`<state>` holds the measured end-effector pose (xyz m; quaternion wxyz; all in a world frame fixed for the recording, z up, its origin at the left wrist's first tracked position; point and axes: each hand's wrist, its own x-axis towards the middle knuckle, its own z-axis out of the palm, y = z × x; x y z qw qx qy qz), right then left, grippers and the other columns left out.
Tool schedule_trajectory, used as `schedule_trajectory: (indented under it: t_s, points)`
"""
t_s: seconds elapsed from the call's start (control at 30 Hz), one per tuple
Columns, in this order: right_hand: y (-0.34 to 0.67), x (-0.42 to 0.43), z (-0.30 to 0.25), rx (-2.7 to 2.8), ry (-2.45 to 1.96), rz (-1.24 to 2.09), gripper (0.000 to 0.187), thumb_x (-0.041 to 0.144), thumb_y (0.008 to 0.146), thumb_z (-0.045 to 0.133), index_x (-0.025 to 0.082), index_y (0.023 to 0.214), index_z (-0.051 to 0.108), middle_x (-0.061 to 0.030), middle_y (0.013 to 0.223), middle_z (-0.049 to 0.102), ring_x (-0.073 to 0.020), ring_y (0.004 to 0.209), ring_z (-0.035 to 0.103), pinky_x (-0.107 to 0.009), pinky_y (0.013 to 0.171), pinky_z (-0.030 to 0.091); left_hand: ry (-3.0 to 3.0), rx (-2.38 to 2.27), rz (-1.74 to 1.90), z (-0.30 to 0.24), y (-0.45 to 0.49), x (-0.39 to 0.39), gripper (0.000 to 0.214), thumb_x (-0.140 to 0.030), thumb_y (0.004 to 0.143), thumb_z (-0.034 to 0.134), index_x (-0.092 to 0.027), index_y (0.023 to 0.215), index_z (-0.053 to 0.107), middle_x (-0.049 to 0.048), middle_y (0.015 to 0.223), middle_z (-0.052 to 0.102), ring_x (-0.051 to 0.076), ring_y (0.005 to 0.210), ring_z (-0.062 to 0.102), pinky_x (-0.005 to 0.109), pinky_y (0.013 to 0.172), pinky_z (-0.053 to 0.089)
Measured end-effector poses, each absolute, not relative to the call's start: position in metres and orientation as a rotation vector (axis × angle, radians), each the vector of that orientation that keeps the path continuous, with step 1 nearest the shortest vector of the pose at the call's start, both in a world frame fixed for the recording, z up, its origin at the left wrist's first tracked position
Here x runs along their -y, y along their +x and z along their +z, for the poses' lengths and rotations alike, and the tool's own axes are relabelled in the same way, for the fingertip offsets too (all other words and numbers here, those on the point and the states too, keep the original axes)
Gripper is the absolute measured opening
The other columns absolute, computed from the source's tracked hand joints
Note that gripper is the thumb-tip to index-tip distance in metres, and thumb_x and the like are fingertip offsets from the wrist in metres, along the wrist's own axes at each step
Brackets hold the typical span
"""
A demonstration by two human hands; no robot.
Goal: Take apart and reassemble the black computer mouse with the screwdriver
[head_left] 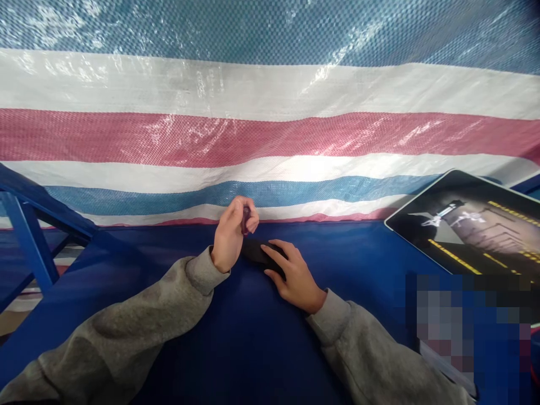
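My left hand [231, 230] is raised just above the far part of the blue surface. Its fingers are curled round a small dark red object [246, 220], mostly hidden, whose kind I cannot make out. To the right and a little nearer, my right hand [293, 275] lies over a black, rounded, elongated object [254, 251] on the blue surface. The fingers are on top of it and the thumb is along its near side. Its far left end sticks out beyond the fingers, and the rest is covered.
A blue tabletop [236, 349] lies under both arms. Behind it hangs a striped plastic sheet [270, 140] in blue, white and red. Blue metal framing [31, 242] stands at the left. A printed board [472, 225] lies at the right, with a blurred-out patch in front.
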<state>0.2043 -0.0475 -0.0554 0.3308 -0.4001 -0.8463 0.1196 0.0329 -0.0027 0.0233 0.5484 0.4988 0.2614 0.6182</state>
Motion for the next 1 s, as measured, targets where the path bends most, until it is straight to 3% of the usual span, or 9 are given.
schedule_trajectory:
  t_s: [0.13,0.23,0.33,0.47,0.57,0.67,0.8,0.9,1.0]
  points:
    - [0.2041,0.048,-0.0556,2.211,-1.057,0.318,0.047,0.024,0.091,0.055,0.023,0.137,0.049,-0.0139,0.133,0.05,-0.03,0.122,0.048,-0.051,0.101,0.045,1.196,-0.595,1.475,0.0214,0.0327,0.0038,0.023,-0.037,0.088,0.063,-0.023,0.088,0.046,-0.0069,0.056,0.038,0.01,0.052,0.035,0.025,0.056,0.031]
    - [0.2039,0.048,-0.0555,2.211,-1.053,0.315,0.047,0.023,0.091,0.055,0.022,0.137,0.049,-0.014,0.133,0.05,-0.0298,0.122,0.048,-0.051,0.101,0.045,1.246,-0.626,1.494,0.0179,0.0314,0.003,0.018,-0.036,0.091,0.057,-0.02,0.085,0.051,-0.0025,0.061,0.048,0.011,0.057,0.042,0.026,0.057,0.031]
    - [0.2036,0.0478,-0.0551,2.204,-1.037,0.311,0.046,0.023,0.091,0.055,0.022,0.136,0.05,-0.0141,0.132,0.05,-0.0299,0.122,0.048,-0.051,0.1,0.045,1.305,-0.663,1.503,0.0167,0.0312,0.0026,0.03,-0.038,0.096,0.047,-0.016,0.08,0.058,0.0024,0.068,0.052,0.012,0.06,0.045,0.028,0.056,0.031]
    - [0.2034,0.0478,-0.0547,2.201,-1.034,0.317,0.045,0.022,0.091,0.055,0.021,0.136,0.05,-0.0147,0.132,0.05,-0.0303,0.121,0.048,-0.052,0.1,0.046,1.244,-0.619,1.505,0.0196,0.0333,0.004,0.038,-0.043,0.098,0.041,-0.016,0.076,0.056,-0.0008,0.06,0.043,0.012,0.055,0.039,0.028,0.056,0.03]
    - [0.2037,0.0478,-0.0551,2.207,-1.045,0.324,0.046,0.022,0.091,0.055,0.021,0.136,0.05,-0.0147,0.132,0.05,-0.0302,0.121,0.049,-0.052,0.1,0.046,1.189,-0.572,1.511,0.021,0.0337,0.0049,0.025,-0.043,0.095,0.05,-0.02,0.084,0.051,-0.0051,0.055,0.036,0.011,0.052,0.033,0.026,0.056,0.028]
    - [0.2038,0.0479,-0.0549,2.208,-1.046,0.32,0.046,0.022,0.091,0.055,0.021,0.137,0.05,-0.0146,0.132,0.05,-0.0302,0.122,0.048,-0.052,0.1,0.046,1.208,-0.587,1.527,0.0194,0.032,0.0041,0.017,-0.037,0.093,0.055,-0.021,0.086,0.051,-0.0047,0.057,0.04,0.011,0.054,0.036,0.026,0.056,0.028]
    - [0.2033,0.0482,-0.0531,2.203,-1.034,0.302,0.045,0.023,0.091,0.054,0.021,0.136,0.05,-0.0145,0.131,0.051,-0.0298,0.12,0.049,-0.052,0.099,0.047,1.291,-0.648,1.528,0.0171,0.0304,0.0028,0.035,-0.038,0.098,0.043,-0.016,0.076,0.058,0.0021,0.066,0.05,0.012,0.059,0.044,0.028,0.057,0.029]
    - [0.2031,0.0483,-0.0527,2.204,-1.038,0.297,0.045,0.023,0.091,0.054,0.021,0.136,0.051,-0.0149,0.131,0.051,-0.03,0.12,0.049,-0.052,0.099,0.047,1.25,-0.609,1.489,0.0184,0.0313,0.0038,0.04,-0.041,0.099,0.038,-0.016,0.074,0.056,-0.0007,0.059,0.043,0.011,0.054,0.038,0.028,0.056,0.029]
    - [0.2033,0.0482,-0.0539,2.207,-1.044,0.317,0.046,0.023,0.091,0.055,0.021,0.136,0.05,-0.0146,0.132,0.05,-0.0297,0.121,0.049,-0.052,0.1,0.046,1.208,-0.554,1.48,0.0197,0.0321,0.0048,0.027,-0.044,0.096,0.047,-0.02,0.084,0.051,-0.0052,0.054,0.037,0.01,0.051,0.033,0.027,0.056,0.028]
